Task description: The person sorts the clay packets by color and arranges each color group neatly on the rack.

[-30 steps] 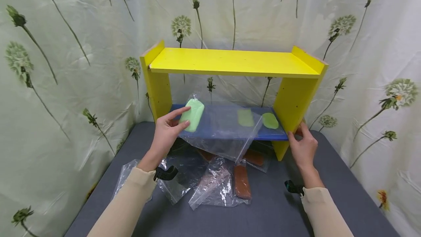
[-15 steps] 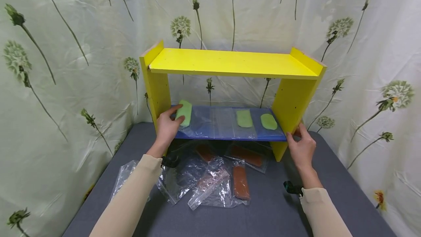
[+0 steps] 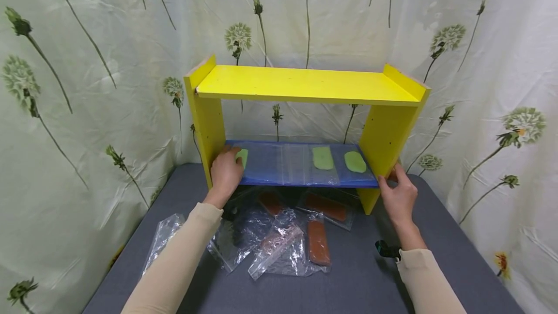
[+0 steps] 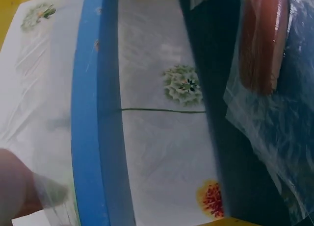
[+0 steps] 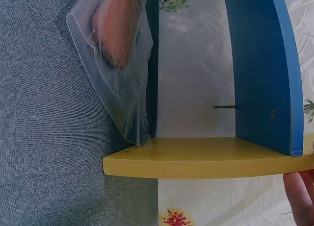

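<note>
At the left end of the blue shelf board (image 3: 261, 168), my left hand (image 3: 226, 171) holds a light green rounded slab (image 3: 243, 157) in a clear zip bag, thumb on its near side. The fingers hide most of the slab. In the left wrist view the thumb (image 4: 17, 187) shows beside the blue board's edge (image 4: 88, 113). My right hand (image 3: 400, 193) grips the right side panel (image 3: 385, 130) of the yellow shelf unit, its thumb on the front edge. Two more bagged green pieces, a squarish slab (image 3: 323, 158) and a rounder slab (image 3: 355, 162), lie toward the board's right.
Under and before the unit, clear bags with reddish-brown bars lie on the dark grey table (image 3: 348, 275): one bar (image 3: 318, 243) in front, another bar (image 3: 326, 206) behind. A crumpled clear bag (image 3: 163, 236) lies at left. A yellow top shelf (image 3: 305, 84) spans above; a flowered curtain hangs behind.
My left hand has lowered the bagged green slab from above the blue board onto its left end; the bag now lies flat. My right hand keeps its grip on the side panel.
</note>
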`<state>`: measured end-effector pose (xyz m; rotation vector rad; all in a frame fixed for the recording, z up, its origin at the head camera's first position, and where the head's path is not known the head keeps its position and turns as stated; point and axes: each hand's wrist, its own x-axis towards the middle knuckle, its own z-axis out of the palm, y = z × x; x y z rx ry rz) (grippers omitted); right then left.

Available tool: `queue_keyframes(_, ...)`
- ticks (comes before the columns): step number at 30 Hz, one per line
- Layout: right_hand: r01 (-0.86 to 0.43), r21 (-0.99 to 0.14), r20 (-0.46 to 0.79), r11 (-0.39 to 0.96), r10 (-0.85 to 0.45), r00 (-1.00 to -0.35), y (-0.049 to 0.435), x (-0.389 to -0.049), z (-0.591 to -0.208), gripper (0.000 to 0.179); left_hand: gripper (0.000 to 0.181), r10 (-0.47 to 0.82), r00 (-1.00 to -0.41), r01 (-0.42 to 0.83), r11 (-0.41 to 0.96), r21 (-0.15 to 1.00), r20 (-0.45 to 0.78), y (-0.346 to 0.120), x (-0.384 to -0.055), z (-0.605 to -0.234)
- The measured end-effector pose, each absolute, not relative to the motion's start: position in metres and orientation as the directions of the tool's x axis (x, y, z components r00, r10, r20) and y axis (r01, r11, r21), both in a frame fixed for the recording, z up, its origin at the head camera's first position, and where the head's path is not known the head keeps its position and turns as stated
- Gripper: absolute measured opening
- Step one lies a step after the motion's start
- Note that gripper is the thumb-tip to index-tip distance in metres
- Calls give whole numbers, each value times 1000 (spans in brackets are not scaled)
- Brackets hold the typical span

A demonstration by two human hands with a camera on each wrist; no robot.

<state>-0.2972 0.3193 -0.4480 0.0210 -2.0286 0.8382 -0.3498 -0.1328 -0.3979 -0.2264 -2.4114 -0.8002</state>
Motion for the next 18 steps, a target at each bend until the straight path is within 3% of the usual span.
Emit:
queue_keyframes(7, -336, -546, 762, 768, 288, -581, 320, -297, -448, 46, 27, 75, -837, 335, 854, 398, 543, -129, -346, -401)
queue_keyframes(18, -347, -535, 773, 770, 282, -568, 320, -296, -447, 46, 28, 64, -852, 299, 875, 382, 520, -132, -350, -403)
